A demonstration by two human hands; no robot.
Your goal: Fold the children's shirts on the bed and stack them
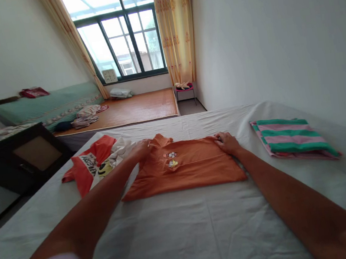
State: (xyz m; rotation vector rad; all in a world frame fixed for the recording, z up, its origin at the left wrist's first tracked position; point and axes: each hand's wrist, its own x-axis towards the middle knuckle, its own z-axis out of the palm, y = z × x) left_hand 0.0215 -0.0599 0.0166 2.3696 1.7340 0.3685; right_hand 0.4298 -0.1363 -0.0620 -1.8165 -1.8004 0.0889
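An orange T-shirt [196, 166], partly folded, lies on a white-sheeted bed with its collar at the far left and small cartoon prints on its front. My left hand [143, 149] grips its far left edge, just beside the collar; the forearm hides part of that side. At the far right corner, my right hand [227, 143] has its fingers curled on the cloth's edge. To the left, a red-orange printed shirt [92, 156] and a white garment with a yellow print [117, 155] lie crumpled together. A folded green-and-pink striped garment [293, 135] rests at the right.
The white sheet [185, 233] covers the bed beneath the clothes. A dark cabinet [33, 153] stands at the left. Beyond is another bed with a brown mat [138, 106] and loose clothes, below a window. A small stool [184, 89] stands near the right wall.
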